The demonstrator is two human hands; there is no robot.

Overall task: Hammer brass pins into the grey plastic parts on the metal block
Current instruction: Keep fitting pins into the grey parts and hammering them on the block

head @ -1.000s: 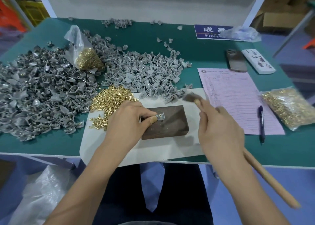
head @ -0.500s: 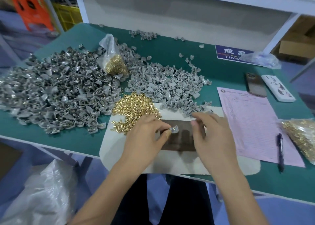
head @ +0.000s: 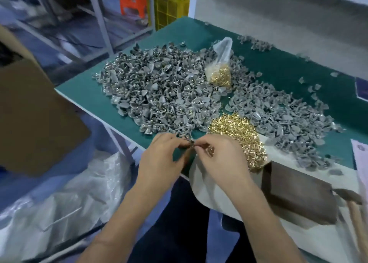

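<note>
A clear plastic bag [head: 220, 71] of brass pins stands tilted among the grey plastic parts [head: 159, 95], beyond the loose heap of brass pins [head: 237, 135]. That heap is bright gold, each pin small and short, spilling onto the white sheet [head: 211, 185]. Left of the heap, at the table [head: 95, 95] edge, the left hand [head: 161, 161] and right hand [head: 221, 159] meet fingertip to fingertip, both pinching one small dark-grey part [head: 191, 142]; its shape is blurred. Right of the heap lies the dark metal block [head: 298, 191], and beyond it the hammer [head: 348, 197].
</note>
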